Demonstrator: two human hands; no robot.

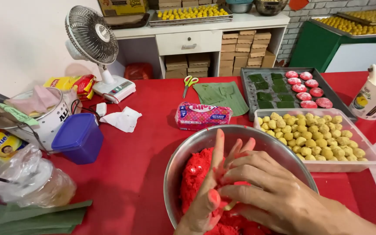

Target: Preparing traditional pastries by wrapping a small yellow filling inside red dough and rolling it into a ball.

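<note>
A steel bowl (pixel 205 141) at the near edge of the red table holds a mass of bright red dough (pixel 194 174). Both my hands are together over it. My left hand (pixel 207 193) is upright with fingers stretched and stained red. My right hand (pixel 270 193) lies across its palm, and a small piece of red dough (pixel 241 183) is pressed between them. Just right of the bowl stands a clear plastic box of several yellow filling balls (pixel 312 135). Behind it a dark tray (pixel 246 93) carries green leaf squares and several red cakes (pixel 307 89).
A pink packet (pixel 203 116), scissors (pixel 189 82) and a folded green leaf (pixel 220 95) lie behind the bowl. At left are a blue tub (pixel 79 137), a white tin (pixel 46 119), a crumpled tissue (pixel 122 119), a small fan (pixel 93 39) and a plastic bag (pixel 31 178). A white cup (pixel 375 98) stands at right.
</note>
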